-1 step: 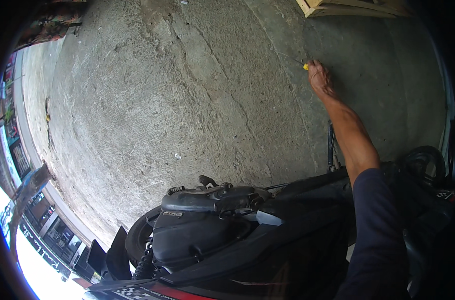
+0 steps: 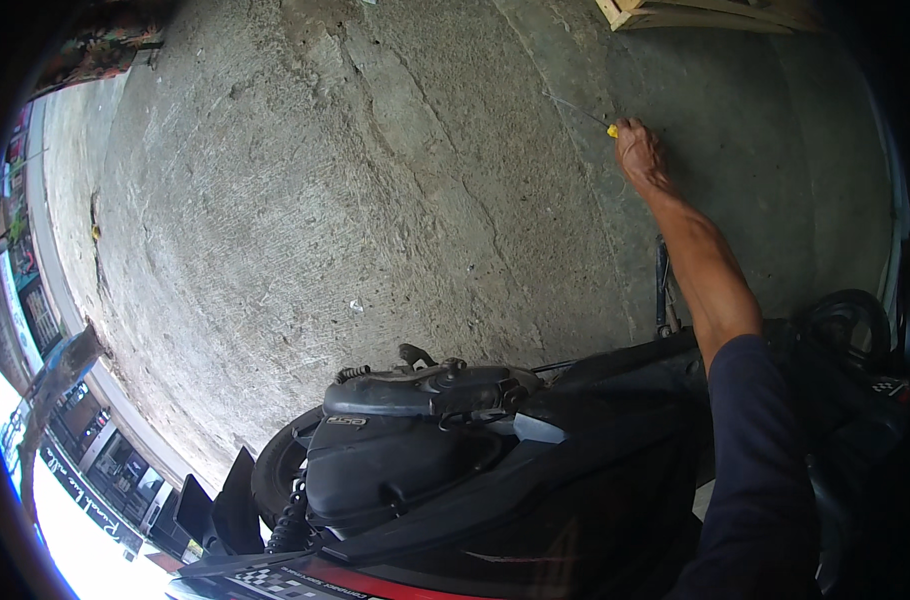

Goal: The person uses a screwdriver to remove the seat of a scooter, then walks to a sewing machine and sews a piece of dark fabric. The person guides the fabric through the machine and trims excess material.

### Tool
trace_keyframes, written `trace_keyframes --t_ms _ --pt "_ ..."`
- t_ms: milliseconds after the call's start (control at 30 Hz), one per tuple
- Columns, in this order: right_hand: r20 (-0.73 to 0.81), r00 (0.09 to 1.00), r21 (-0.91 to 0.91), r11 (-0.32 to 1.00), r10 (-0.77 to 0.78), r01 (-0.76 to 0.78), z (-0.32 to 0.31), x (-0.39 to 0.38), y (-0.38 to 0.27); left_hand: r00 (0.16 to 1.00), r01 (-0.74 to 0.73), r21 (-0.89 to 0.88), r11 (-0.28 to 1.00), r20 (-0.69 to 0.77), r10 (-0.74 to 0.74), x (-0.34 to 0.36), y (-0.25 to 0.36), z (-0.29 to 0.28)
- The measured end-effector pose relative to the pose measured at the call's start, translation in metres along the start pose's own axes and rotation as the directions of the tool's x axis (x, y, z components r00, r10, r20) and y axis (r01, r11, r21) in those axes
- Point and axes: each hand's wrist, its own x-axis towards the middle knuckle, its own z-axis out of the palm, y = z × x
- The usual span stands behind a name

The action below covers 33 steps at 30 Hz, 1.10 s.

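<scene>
My right arm reaches out over the scooter to the concrete floor on the far right. My right hand (image 2: pixel 639 152) is closed around the yellow handle of a screwdriver (image 2: pixel 612 131), and only a small bit of that handle shows. Its thin metal shaft points away to the left, low over or against the floor; I cannot tell whether it touches. Below the arm lies the black scooter (image 2: pixel 405 465), seen from above, with its engine cover and rear wheel (image 2: pixel 275 475) toward the left. My left hand is out of view.
Rough, cracked concrete (image 2: pixel 375 200) spreads beyond the scooter. A wooden pallet or crate (image 2: pixel 715 16) stands at the far right edge. The kickstand-like black bar (image 2: pixel 662 275) sticks out beside my forearm. A tree trunk (image 2: pixel 60 375) and street fronts appear at the left.
Very little differs. The screwdriver's shaft shows a bit more brightly against the floor, and the hand keeps its place and grip.
</scene>
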Motion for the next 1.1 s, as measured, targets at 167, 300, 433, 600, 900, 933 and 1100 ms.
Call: trace_keyframes --t_ms 167,300,433,600,900,933,1100 --pt "0.176 0.984 0.197 0.980 -0.040 0.004 -0.060 -0.052 -0.048 1.000 0.011 -0.084 0.996 0.003 -0.011 -0.033 0.027 0.006" --pt "0.291 0.956 0.335 0.938 -0.019 -0.083 -0.142 -0.086 -0.114 0.996 -0.047 -0.098 0.994 -0.075 0.040 -0.054 0.044 0.028" --pt "0.366 0.930 0.457 0.878 -0.041 -0.141 -0.251 -0.102 -0.181 0.945 -0.134 0.051 0.990 -0.295 0.143 -0.060 0.029 0.055" --pt "0.343 0.936 0.756 0.616 -0.085 -0.221 -0.403 -0.150 -0.219 0.901 -0.167 0.095 0.981 -0.389 0.191 -0.062 0.029 0.065" --pt "0.578 0.777 0.670 0.688 -0.248 -0.279 -0.491 -0.360 -0.198 0.897 -0.180 0.095 0.979 -0.393 0.203 -0.059 0.028 0.074" --pt "0.513 0.800 0.726 0.654 -0.310 -0.212 -0.488 -0.374 -0.195 0.891 -0.194 0.101 0.976 -0.399 0.218 -0.059 0.027 0.075" --pt "0.513 0.767 0.689 0.718 -0.386 -0.100 -0.473 -0.397 -0.187 0.887 -0.163 0.062 0.985 -0.427 0.174 -0.059 0.029 0.073"
